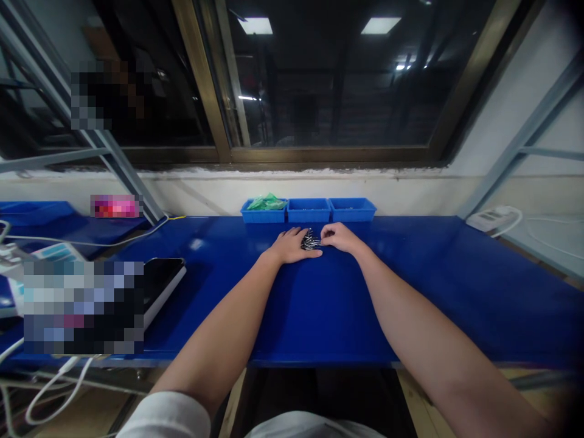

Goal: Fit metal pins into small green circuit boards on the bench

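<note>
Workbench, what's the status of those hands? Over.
Left hand spread, right hand curled. Slender silvery metallic pieces heaped between them on glossy blue tabletop. Nothing visibly in the way.

Workshop, blue workbench (328, 310), three blue parts bins (309, 215), grey metal frame (132, 182), small metal pieces (311, 243)

Left fingers (292, 232) spread around small shiny pieces (311, 242) on blue table (319, 310); right fingers (326, 232) opposite.
</note>
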A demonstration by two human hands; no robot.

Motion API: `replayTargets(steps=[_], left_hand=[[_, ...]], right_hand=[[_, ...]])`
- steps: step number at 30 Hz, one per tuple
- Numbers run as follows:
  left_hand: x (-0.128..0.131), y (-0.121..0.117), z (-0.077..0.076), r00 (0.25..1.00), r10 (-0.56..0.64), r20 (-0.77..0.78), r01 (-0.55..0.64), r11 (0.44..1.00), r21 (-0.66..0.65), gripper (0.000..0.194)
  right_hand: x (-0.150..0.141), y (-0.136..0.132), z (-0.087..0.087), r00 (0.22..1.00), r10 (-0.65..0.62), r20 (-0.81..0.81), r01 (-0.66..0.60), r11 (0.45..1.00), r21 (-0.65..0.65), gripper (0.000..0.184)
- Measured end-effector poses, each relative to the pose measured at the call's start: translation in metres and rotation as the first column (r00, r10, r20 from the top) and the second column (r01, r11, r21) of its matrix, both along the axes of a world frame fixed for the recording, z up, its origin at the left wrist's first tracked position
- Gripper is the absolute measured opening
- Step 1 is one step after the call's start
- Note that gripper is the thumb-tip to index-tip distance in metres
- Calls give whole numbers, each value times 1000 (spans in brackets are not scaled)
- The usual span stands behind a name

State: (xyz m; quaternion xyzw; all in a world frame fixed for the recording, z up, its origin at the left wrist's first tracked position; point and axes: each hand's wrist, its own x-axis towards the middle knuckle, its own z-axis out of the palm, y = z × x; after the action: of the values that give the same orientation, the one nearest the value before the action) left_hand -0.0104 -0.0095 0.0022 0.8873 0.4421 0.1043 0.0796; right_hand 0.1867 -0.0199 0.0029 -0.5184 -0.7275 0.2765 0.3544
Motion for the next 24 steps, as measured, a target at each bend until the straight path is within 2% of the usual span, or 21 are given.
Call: replayTargets(steps=[6, 18, 24], left_hand=[[-1, 3, -1, 1000, -4, 19, 4, 1000, 12, 94], [-1, 5, -3, 999, -25, 25, 24, 999, 44, 81], [0, 2, 1, 990, -38, 137, 21, 992, 123, 69]], right_hand=[[2, -3, 0, 997, 22, 78, -20, 1000, -18, 15], [0, 3, -7, 988, -20, 151, 4, 994, 108, 11], [-2, 0, -4, 988, -75, 138, 50, 983, 177, 21]])
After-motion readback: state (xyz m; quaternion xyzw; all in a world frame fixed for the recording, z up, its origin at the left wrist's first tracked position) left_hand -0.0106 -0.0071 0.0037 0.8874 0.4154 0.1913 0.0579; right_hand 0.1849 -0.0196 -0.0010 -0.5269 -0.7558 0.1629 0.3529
